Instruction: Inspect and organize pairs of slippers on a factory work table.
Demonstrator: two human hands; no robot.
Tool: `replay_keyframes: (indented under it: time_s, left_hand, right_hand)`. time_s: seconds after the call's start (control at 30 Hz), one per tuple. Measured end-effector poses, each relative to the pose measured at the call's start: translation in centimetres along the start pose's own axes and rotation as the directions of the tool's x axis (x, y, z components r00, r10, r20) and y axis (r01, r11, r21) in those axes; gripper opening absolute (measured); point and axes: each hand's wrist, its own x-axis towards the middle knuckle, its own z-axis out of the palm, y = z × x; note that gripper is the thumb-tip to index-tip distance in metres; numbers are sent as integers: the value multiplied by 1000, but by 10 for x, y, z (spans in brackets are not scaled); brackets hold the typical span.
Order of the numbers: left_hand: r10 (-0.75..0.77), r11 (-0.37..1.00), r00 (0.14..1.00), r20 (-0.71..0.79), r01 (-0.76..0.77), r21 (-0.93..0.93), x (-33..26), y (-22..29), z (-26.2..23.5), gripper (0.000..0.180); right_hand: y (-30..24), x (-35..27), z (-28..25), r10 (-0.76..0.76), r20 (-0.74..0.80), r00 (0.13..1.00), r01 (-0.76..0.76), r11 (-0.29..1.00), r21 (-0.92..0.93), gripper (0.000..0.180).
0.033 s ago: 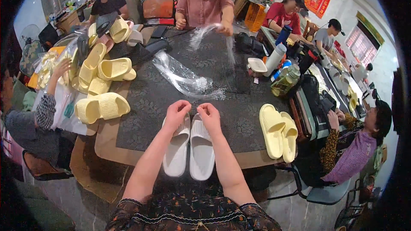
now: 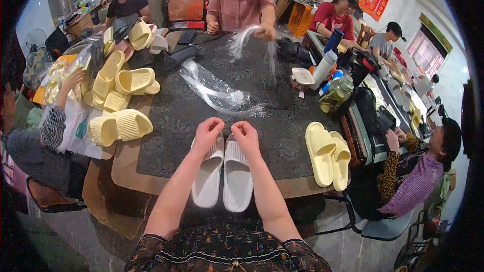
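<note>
Grey slippers (image 2: 238, 184) over the table's edge (image 2: 176, 185) are partly hidden by the left hand (image 2: 207, 136) and right hand (image 2: 246, 140), each grip pinched together

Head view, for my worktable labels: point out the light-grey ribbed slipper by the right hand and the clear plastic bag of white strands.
Light-grey ribbed slipper (image 2: 237, 184), head view: on the insole, toward the heel.
Clear plastic bag of white strands (image 2: 216, 90), head view: on its middle.
</note>
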Motion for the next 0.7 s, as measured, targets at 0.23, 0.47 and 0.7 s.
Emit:
replay_keyframes:
  time_s: [0.23,0.47,0.7]
  left_hand:
    - [-13,1000,1000,12,13,-12,-1,8,4,11]
    - [-5,990,995,102,-10,140,-4,11,6,12]
    - [-20,999,996,87,16,51,-1,5,6,13]
  right_hand:
    - [3,1,-2,24,10,1000,-25,999,29,9]
    - [6,0,0,6,65,998,-10,999,51,9]
    - [11,0,-2,24,61,998,-29,996,90,9]
